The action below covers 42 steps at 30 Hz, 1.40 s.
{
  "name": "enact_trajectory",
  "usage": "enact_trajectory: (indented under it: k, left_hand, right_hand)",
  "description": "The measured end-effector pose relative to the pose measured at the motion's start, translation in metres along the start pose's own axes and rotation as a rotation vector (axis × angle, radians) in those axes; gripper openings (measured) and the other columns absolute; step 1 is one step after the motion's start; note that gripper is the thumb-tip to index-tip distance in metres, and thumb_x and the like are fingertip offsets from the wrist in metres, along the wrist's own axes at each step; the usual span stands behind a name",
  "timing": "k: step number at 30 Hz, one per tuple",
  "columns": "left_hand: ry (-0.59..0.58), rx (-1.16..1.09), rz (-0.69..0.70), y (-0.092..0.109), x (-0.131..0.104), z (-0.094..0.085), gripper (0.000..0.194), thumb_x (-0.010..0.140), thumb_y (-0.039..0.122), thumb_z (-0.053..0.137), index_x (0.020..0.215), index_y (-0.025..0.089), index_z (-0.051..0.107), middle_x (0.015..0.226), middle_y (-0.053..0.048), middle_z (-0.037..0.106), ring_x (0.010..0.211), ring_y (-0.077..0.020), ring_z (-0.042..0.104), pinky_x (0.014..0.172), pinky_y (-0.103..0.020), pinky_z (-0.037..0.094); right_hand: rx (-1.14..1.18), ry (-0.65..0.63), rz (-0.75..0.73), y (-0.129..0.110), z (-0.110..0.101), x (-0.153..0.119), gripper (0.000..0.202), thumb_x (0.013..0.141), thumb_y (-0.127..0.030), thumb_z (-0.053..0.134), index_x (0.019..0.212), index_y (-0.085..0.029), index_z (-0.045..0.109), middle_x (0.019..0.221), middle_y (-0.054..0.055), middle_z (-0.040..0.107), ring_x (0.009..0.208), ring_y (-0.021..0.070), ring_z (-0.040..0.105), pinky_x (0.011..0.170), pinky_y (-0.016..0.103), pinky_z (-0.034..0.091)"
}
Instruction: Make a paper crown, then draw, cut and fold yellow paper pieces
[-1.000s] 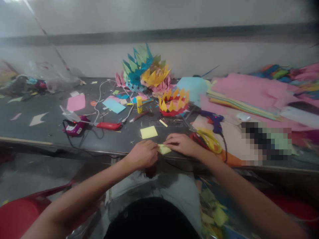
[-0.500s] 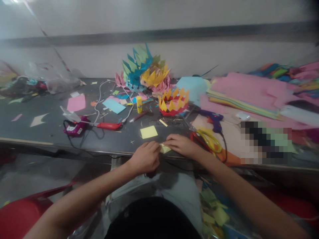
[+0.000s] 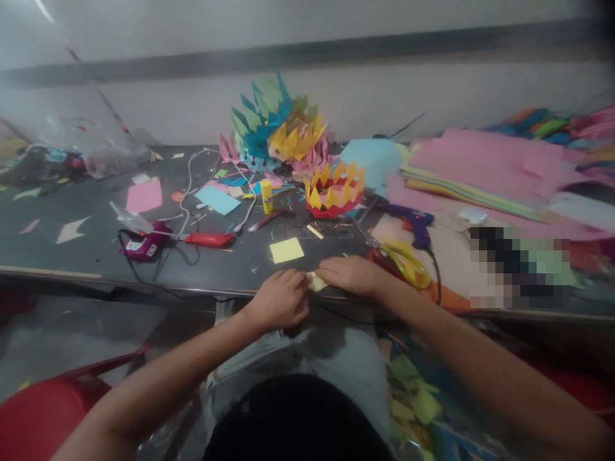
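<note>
At the table's front edge my left hand [image 3: 283, 298] is closed on the left side of a small piece of folded yellow paper [image 3: 317, 282]. My right hand [image 3: 350, 275] presses on that paper's right side, its fingers laid together over it. Both hands partly hide the paper. Just beyond them lies a flat yellow paper square [image 3: 287, 250]. Farther back stands a red and yellow paper crown [image 3: 335, 195]. Beside my right forearm lie yellow-handled scissors [image 3: 407, 264].
A purple glue gun [image 3: 417, 225] lies on the right, near stacked coloured paper [image 3: 480, 166]. On the left are a red-handled tool [image 3: 209, 239] and a purple power socket [image 3: 147, 242]. A glue stick [image 3: 267, 196] stands mid-table. Several paper crowns [image 3: 273, 131] are piled by the wall.
The view has shifted slightly. My right fingers lie a little flatter over the folded yellow paper; my left hand keeps its hold.
</note>
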<state>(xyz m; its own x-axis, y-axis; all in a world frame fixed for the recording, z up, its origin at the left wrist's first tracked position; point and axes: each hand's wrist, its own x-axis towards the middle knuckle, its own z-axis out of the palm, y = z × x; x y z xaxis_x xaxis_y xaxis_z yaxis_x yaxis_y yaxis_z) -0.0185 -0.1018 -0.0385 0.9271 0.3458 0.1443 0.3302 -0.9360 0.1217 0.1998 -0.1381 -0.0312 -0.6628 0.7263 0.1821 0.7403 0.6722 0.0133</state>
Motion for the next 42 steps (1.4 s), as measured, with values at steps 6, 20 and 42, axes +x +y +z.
enact_trajectory:
  k: [6,20,42]
  left_hand:
    - [-0.009,-0.010,0.011,-0.003,0.002,-0.005,0.041,0.085,0.037,0.044,0.114,0.010,0.055,0.102,-0.011,0.060,0.095,-0.0242,0.054,0.083,-0.036,0.046]
    - [0.029,-0.056,0.058,-0.005,0.007,0.001,0.049,0.086,0.045,0.047,0.120,0.011,0.053,0.116,-0.011,0.058,0.111,-0.0249,0.050,0.097,-0.037,0.038]
    - [0.050,-0.194,-0.017,-0.005,-0.001,-0.002,0.047,0.087,0.022,0.046,0.131,0.009,0.038,0.123,-0.015,0.056,0.117,-0.0235,0.049,0.099,-0.040,0.040]
  right_hand:
    - [0.133,0.045,-0.016,0.009,0.000,0.002,0.029,0.094,-0.023,0.038,0.084,-0.016,0.065,0.083,0.006,0.065,0.076,0.0144,0.059,0.062,0.023,0.045]
    - [0.198,0.116,0.078,0.009,0.013,-0.004,0.035,0.095,-0.027,0.034,0.091,-0.015,0.066,0.085,0.009,0.065,0.081,0.0164,0.060,0.075,0.028,0.049]
    - [0.323,0.208,0.347,-0.003,0.001,-0.018,0.024,0.086,-0.024,0.050,0.089,-0.017,0.072,0.068,0.003,0.060,0.061,0.0117,0.057,0.058,0.022,0.045]
